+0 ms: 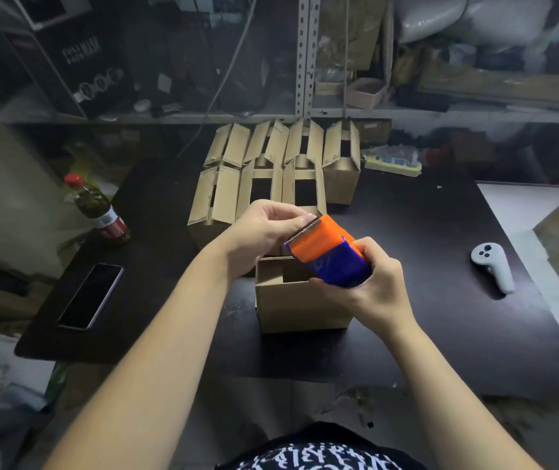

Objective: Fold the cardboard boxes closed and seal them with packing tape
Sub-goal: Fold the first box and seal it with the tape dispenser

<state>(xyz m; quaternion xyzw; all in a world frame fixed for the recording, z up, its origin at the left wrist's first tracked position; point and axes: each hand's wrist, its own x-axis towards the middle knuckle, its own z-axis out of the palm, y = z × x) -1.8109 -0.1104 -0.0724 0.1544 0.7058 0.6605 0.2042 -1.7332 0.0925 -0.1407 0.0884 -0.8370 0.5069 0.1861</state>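
The tape dispenser (329, 252) is bright orange at the front and deep blue at the rear, with a grey toothed edge. The cardboard boxes (224, 198) are plain tan, their open insides dark. The counter (424, 232) is near-black. The bottle (100, 208) has a red cap, a red-and-white label and dark olive contents. The phone (91, 296) is black with a silvery rim. The controller (492, 266) is white with dark buttons. The shirt (315, 452) is black with white lettering.

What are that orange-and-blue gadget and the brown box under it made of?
The tape dispenser looks like moulded plastic: smooth, bright orange and blue, slightly glossy. Its toothed edge looks grey, probably metal. The box is matte brown corrugated cardboard; fluting shows along its cut top edge.
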